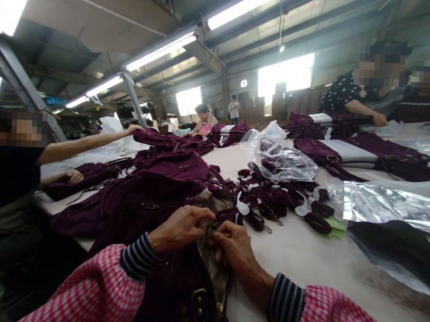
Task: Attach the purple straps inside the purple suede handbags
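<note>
A dark purple bag [174, 279] lies before me on the table, its zipped mouth spread to show a beige lining [213, 262]. My left hand [182, 228] is closed at the far left edge of that mouth, thumb and fingers pinching the bag. Across the opening, my right hand [237, 246] has its fingertips pressed together on the lining side of the same bag. What lies exactly between the fingertips is hard to make out. Just beyond my hands is a coiled purple strap [230, 213] with a white tie. A brass buckle [199, 302] shows on the bag's front.
More purple bags [178, 166] are heaped ahead and left, where a co-worker's arm [86, 142] reaches over them. Bundled straps [270, 197] and clear plastic bags [280, 157] lie to the right. Plastic sheeting [395, 228] covers the table's right side. Other people stand around the table.
</note>
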Tool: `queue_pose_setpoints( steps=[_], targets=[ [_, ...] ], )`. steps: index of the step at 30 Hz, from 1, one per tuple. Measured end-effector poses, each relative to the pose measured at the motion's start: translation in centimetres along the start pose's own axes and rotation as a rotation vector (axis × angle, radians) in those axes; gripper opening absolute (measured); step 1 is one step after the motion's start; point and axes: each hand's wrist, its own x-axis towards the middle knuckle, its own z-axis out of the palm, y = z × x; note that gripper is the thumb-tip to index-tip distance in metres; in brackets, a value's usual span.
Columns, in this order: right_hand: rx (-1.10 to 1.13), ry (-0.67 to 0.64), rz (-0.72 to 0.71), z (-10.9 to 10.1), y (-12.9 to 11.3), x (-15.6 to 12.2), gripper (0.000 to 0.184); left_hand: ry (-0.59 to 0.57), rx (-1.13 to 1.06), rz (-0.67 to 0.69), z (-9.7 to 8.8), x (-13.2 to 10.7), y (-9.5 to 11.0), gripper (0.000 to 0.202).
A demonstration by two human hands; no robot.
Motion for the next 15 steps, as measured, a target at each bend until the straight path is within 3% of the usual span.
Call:
queue_pose_setpoints(
  steps=[7,10,15],
  targets=[
    [0.038,0.018,-0.024,0.1,0.2,0.0,0.023,-0.181,-0.304,0.001,-0.6,0.3,-0.2,0.033],
    [0.035,0.043,-0.029,0.3,0.0,-0.1,0.023,-0.146,-0.338,-0.011,-0.1,0.6,-0.6,0.028],
    [-0.051,0.047,-0.009,0.3,0.0,-0.4,0.027,-0.038,-0.187,-0.057,0.6,0.6,-0.3,0.02]
  ],
)
